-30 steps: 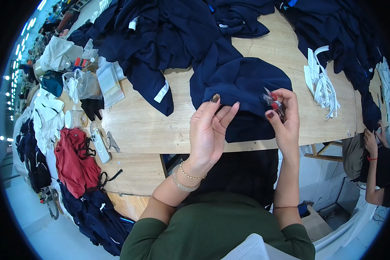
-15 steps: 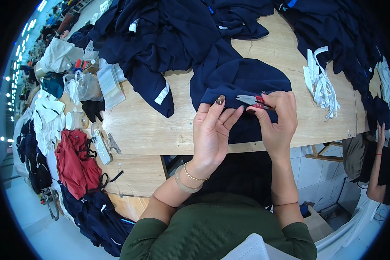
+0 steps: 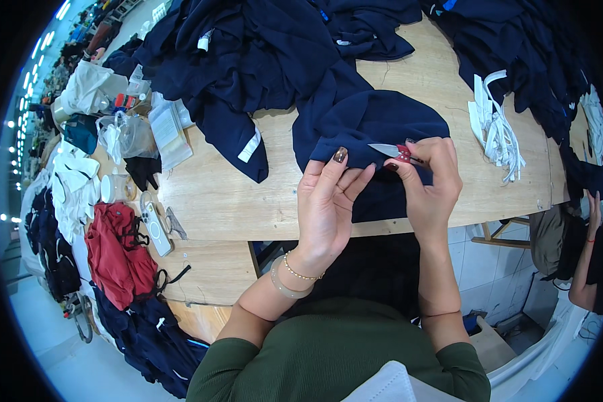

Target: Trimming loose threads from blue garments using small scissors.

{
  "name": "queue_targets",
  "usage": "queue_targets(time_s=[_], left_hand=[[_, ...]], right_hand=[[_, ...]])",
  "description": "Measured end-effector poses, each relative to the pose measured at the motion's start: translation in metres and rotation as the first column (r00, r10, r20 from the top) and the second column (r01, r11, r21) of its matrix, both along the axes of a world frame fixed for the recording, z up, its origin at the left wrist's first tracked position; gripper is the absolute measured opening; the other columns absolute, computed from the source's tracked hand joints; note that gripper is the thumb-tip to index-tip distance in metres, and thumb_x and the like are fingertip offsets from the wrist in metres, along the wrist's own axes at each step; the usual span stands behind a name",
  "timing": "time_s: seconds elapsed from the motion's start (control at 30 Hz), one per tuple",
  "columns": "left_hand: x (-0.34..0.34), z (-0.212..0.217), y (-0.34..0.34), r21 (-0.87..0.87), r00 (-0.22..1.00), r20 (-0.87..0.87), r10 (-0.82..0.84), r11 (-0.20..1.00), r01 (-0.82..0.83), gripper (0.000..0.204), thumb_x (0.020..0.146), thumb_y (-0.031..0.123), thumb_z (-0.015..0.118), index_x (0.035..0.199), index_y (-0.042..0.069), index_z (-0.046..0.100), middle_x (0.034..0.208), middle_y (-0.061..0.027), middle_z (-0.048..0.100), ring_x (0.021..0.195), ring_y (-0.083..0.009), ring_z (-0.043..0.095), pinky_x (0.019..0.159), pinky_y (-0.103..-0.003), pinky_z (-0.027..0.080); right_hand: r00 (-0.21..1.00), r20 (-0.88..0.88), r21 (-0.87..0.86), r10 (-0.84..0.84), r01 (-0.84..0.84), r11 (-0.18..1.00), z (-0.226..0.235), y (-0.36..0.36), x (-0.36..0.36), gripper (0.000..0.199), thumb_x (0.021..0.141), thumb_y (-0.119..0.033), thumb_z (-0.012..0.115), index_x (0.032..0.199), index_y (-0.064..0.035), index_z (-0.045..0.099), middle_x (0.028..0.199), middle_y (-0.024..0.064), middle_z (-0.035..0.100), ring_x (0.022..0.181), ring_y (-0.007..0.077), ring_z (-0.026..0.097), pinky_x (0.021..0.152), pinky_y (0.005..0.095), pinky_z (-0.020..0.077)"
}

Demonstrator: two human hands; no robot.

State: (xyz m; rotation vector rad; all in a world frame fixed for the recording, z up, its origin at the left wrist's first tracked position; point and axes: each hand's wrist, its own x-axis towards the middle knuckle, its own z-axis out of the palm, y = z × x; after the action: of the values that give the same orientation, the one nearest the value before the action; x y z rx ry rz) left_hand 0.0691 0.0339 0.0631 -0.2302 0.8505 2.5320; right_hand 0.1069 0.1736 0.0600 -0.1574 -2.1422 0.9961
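A navy garment (image 3: 375, 120) lies across the wooden table and hangs over its front edge. My left hand (image 3: 329, 201) pinches the garment's edge between thumb and fingers, palm turned up. In my right hand (image 3: 435, 184) is a pair of red-handled thread snips (image 3: 402, 154), gripped between thumb and fingers. Their blades point left, over the navy cloth and just right of my left fingertips. The two blades lie together. Any thread at the tips is too small to make out.
More navy garments (image 3: 248, 60) are heaped at the back. White fabric strips (image 3: 496, 134) lie at the right. On the left are a red bag (image 3: 117, 251), a phone (image 3: 155, 228), a plastic bag (image 3: 130, 134) and white cloth (image 3: 74, 187). A co-worker's arm (image 3: 586, 254) shows at far right.
The snips' blades, spread apart earlier, have closed together. My right hand has shifted slightly, while my left hand keeps its hold on the cloth.
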Motion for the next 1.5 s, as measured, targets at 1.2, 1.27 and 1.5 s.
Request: queue_targets(time_s=[1.2, 1.27, 1.5], left_hand=[[-0.020, -0.016, -0.033, -0.320, 0.985, -0.102, -0.142, 0.942, 0.102, 0.020, 0.097, 0.011, 0.045, 0.113, -0.002, 0.049, 0.114, -0.0178, 0.062, 0.106, -0.0249, 0.062, 0.097, -0.036, 0.050], [-0.025, -0.031, -0.039, -0.682, 0.915, -0.333, -0.227, 0.728, -0.069, 0.027, 0.089, 0.002, 0.060, 0.114, -0.003, 0.050, 0.115, -0.0141, 0.059, 0.101, -0.0241, 0.059, 0.092, -0.033, 0.047], [-0.044, -0.041, -0.008, -0.581, 0.402, -0.798, -0.448, 0.400, -0.709, 0.044, 0.075, 0.003, 0.074, 0.115, 0.002, 0.056, 0.122, -0.0142, 0.052, 0.112, -0.0297, 0.051, 0.094, -0.035, 0.042]], right_hand=[[0.959, 0.135, -0.211, 0.248, -0.217, 0.953, -0.018, 0.016, -0.009, 0.019, 0.077, 0.008, 0.060, 0.095, 0.0037, 0.061, 0.092, 0.0087, 0.056, 0.075, 0.0164, 0.056, 0.063, 0.0231, 0.0431], [0.934, 0.186, -0.475, 0.306, -0.187, 0.860, -0.018, 0.022, -0.013, 0.010, 0.085, 0.000, 0.062, 0.094, 0.0031, 0.061, 0.077, 0.0007, 0.053, 0.070, 0.0071, 0.048, 0.061, 0.0201, 0.0378], [0.847, 0.230, -0.717, 0.479, -0.185, 0.672, -0.002, 0.031, -0.014, 0.015, 0.086, -0.014, 0.069, 0.090, -0.0012, 0.062, 0.073, -0.0043, 0.048, 0.070, 0.0041, 0.041, 0.065, 0.0181, 0.0349]])
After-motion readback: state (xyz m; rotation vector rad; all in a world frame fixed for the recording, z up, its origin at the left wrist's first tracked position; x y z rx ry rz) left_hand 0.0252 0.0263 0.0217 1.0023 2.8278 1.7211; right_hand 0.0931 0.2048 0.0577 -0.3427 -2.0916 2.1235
